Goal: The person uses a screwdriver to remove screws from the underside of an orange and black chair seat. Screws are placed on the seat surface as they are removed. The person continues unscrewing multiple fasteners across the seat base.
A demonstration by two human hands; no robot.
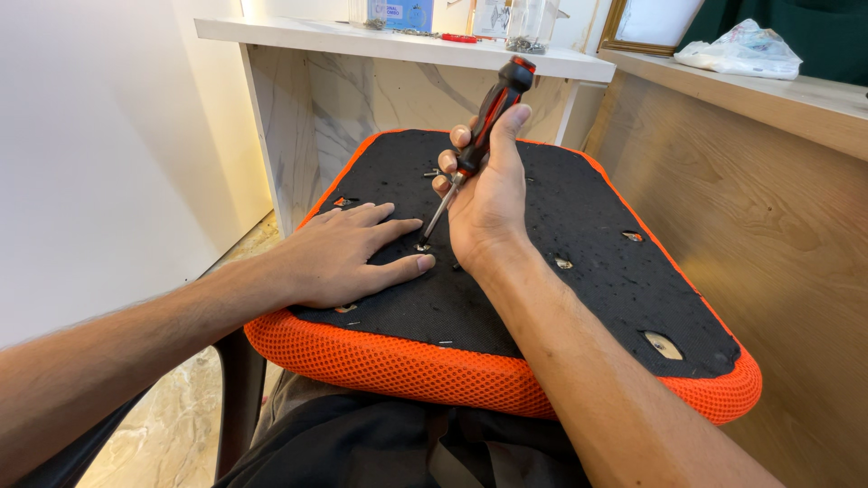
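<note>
- Screwdriver, red-and-black handled, being gripped in the right hand, fingers clenched round the handle, thumb lying up along it toward 12 o'clock.
- Slanting down toward 7 o'clock, shaft tip sitting on a small screw point in the black fabric underside of the seat cushion.
- Pressing flat on the cushion at 9 o'clock from the tip: the left hand, fingers spread and released, holding nothing, index finger and thumb lying either side of the tip.
- Resting across the lap, upside down: the cushion itself, orange mesh edge facing 6 o'clock, several open mounting holes showing toward 3 and 4 o'clock.
- Judging the step: working one screw at the cushion's middle, whether tightening or loosening not being clear from a single view.
- Calling next, most likely, for keeping the tip seated square in the screw head while turning, with the left hand steadying the cushion against twisting.
- Standing well apart at 12 o'clock: a white table carrying jars and small parts.
</note>
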